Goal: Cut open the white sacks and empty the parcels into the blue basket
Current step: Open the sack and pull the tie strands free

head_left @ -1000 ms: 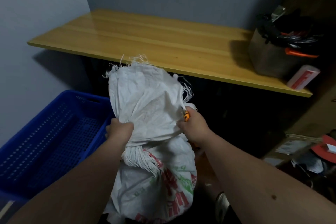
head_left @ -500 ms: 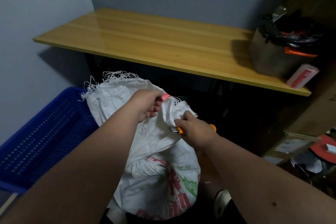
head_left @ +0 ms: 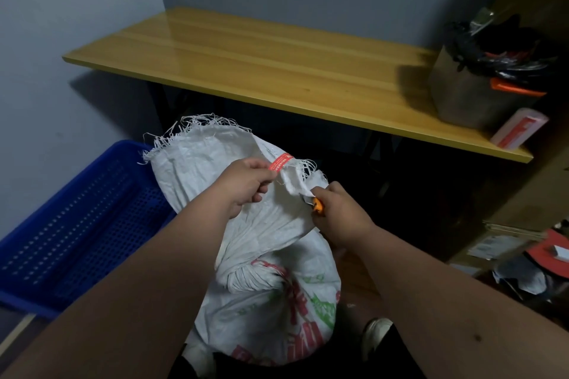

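A white woven sack (head_left: 264, 292) with red and green print stands on the floor in front of me, tied at the neck, its frayed top flap folded over to the left. My left hand (head_left: 246, 184) pinches the flap's edge beside a red tag (head_left: 279, 162). My right hand (head_left: 341, 212) grips an orange utility knife (head_left: 317, 204), whose blade tip touches the sack fabric just right of the tag. The blue basket (head_left: 70, 231) sits on the floor at the left, beside the sack. No parcels show in it.
A long wooden table (head_left: 277, 71) runs across the back, above the sack. On its right end stand a cardboard box of dark items (head_left: 480, 86) and a white-and-red pack (head_left: 517, 129). Cardboard shelving and loose papers (head_left: 523, 243) crowd the right side. My shoe (head_left: 375, 335) is beside the sack.
The sack's top flap dropped from upright and fell over to the left. My left hand moved up from the neck to pinch the flap edge; my right hand brought the knife to the fabric.
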